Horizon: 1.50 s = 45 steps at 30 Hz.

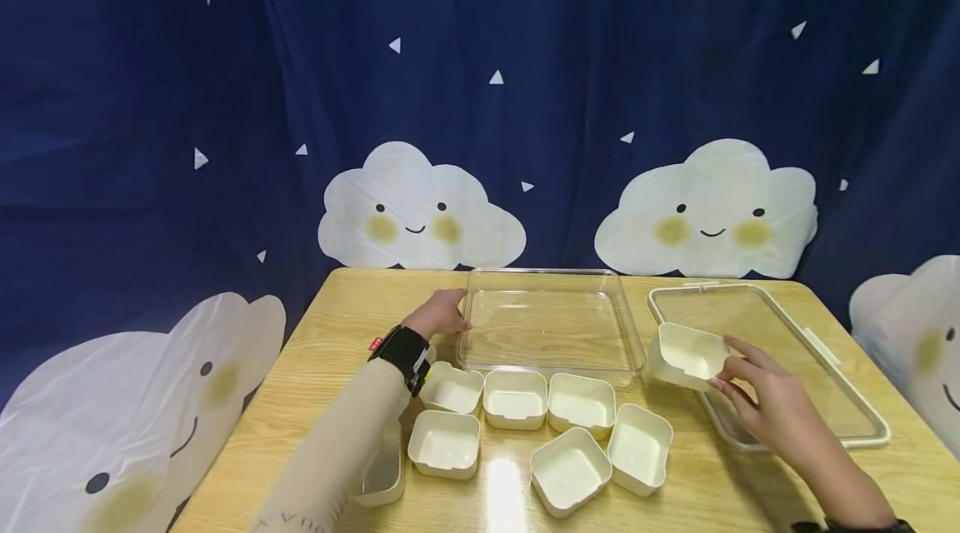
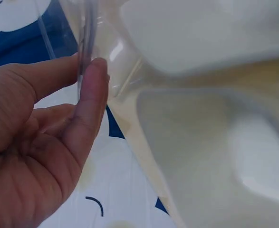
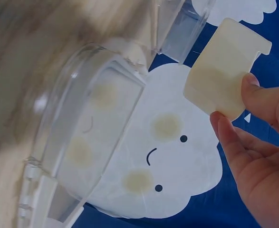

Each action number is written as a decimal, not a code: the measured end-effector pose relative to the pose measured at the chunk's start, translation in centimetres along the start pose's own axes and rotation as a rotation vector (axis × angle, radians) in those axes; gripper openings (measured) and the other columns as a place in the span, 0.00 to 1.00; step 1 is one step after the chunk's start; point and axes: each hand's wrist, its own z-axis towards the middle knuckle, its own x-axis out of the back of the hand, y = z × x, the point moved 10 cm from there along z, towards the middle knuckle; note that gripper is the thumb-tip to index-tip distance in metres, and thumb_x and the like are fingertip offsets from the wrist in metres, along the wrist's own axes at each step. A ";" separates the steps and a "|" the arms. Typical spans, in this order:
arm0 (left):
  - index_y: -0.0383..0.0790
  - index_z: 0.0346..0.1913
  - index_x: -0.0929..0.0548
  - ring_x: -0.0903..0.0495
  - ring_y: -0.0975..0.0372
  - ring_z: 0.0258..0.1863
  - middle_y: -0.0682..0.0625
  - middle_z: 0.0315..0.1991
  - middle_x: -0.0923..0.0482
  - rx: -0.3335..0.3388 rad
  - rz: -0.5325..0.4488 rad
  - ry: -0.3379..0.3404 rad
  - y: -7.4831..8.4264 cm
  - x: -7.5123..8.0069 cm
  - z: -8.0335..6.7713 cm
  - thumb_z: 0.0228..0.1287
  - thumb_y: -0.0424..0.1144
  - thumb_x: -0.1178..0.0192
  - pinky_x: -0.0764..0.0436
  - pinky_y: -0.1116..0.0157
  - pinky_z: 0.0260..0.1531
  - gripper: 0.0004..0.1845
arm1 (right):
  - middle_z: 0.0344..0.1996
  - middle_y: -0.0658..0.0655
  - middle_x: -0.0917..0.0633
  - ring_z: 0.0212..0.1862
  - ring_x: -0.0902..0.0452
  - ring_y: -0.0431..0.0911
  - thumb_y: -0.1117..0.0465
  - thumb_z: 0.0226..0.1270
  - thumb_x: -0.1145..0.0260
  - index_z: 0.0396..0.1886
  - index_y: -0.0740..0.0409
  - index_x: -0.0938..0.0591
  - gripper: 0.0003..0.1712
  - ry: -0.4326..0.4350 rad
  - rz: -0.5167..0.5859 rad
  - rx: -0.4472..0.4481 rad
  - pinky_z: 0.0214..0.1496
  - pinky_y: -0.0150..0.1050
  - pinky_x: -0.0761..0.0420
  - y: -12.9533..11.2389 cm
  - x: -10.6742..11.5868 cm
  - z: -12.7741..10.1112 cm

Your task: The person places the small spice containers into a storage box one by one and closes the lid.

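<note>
My left hand (image 1: pixel 442 315) is at the near left corner of a clear plastic tray (image 1: pixel 551 325) in the middle of the wooden table. In the left wrist view the left hand (image 2: pixel 82 71) pinches the tray's clear wall (image 2: pixel 84 33) between thumb and finger. My right hand (image 1: pixel 723 375) holds a small cream cup (image 1: pixel 686 354) lifted just right of the tray, above the edge of a clear lid (image 1: pixel 772 350). In the right wrist view the right hand's fingertips (image 3: pixel 260 92) pinch the cup (image 3: pixel 225 66) by its side.
Several more cream cups (image 1: pixel 515 398) sit in loose rows in front of the tray, one (image 1: pixel 382 475) partly under my left forearm. The lid with its latches (image 3: pixel 82 137) lies flat at the right. A blue curtain with white clouds (image 1: pixel 420 212) hangs behind the table.
</note>
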 end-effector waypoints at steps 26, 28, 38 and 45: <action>0.40 0.82 0.49 0.23 0.65 0.19 0.43 0.33 0.17 0.135 -0.209 -0.176 -0.4 -1.7 -2.5 0.64 0.35 0.30 0.18 0.69 0.29 0.49 | 0.39 0.60 0.18 0.33 0.20 0.49 0.77 0.48 0.22 0.23 0.54 0.22 0.19 -0.060 0.096 0.183 0.30 0.44 0.19 -4.6 -4.9 9.2; 0.40 0.81 0.47 0.22 0.65 0.18 0.43 0.33 0.17 0.145 -0.199 -0.156 -0.7 -1.5 -2.7 0.64 0.35 0.29 0.18 0.69 0.29 0.49 | 0.36 0.57 0.21 0.32 0.22 0.45 0.77 0.50 0.22 0.23 0.54 0.21 0.18 -0.075 0.104 0.196 0.29 0.41 0.20 -5.0 -6.0 10.2; 0.40 0.81 0.45 0.22 0.64 0.20 0.46 0.29 0.19 0.134 -0.203 -0.145 -1.0 -1.2 -2.7 0.65 0.36 0.30 0.18 0.68 0.31 0.47 | 0.28 0.52 0.25 0.28 0.28 0.41 0.75 0.57 0.25 0.22 0.58 0.22 0.15 -0.144 0.137 0.223 0.28 0.36 0.23 -6.8 -10.1 13.5; 0.38 0.79 0.40 0.20 0.63 0.21 0.35 0.54 0.19 0.145 -0.187 -0.099 -0.8 -0.8 -2.6 0.63 0.34 0.29 0.16 0.66 0.31 0.44 | 0.29 0.53 0.25 0.30 0.28 0.43 0.74 0.62 0.29 0.23 0.59 0.23 0.14 -0.252 0.177 0.175 0.31 0.37 0.23 -6.7 -13.2 15.2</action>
